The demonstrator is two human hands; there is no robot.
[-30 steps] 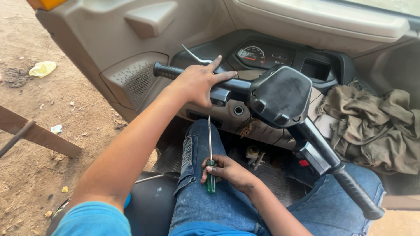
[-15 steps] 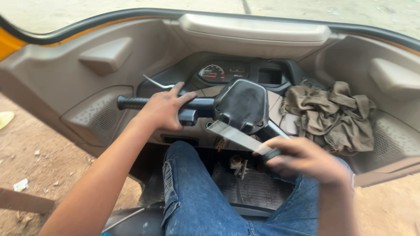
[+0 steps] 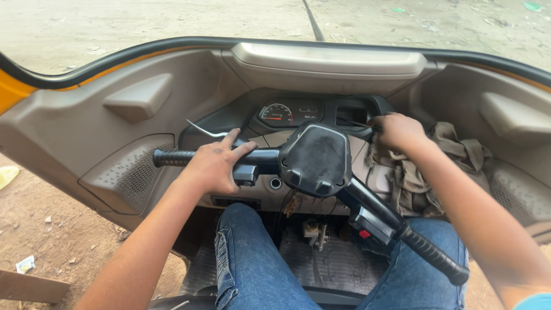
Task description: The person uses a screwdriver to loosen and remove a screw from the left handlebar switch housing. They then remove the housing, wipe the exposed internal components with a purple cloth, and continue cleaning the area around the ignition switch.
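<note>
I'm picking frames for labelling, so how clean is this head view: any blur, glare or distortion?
Head view: even daylight, no harsh glare; ground beyond the windshield looks washed out. Left hand on the handlebar grip is sharp; right hand by the cloth slightly soft. Dashboard rim bows from wide-angle distortion. Footwell is shadowed.

Speedometer dial [image 3: 277, 114] in beige dashboard [image 3: 138, 143], rubber floor mat [image 3: 321, 258] below, yellow scrap [image 3: 7, 175] and wooden plank [image 3: 31, 286] on dirt.
</note>
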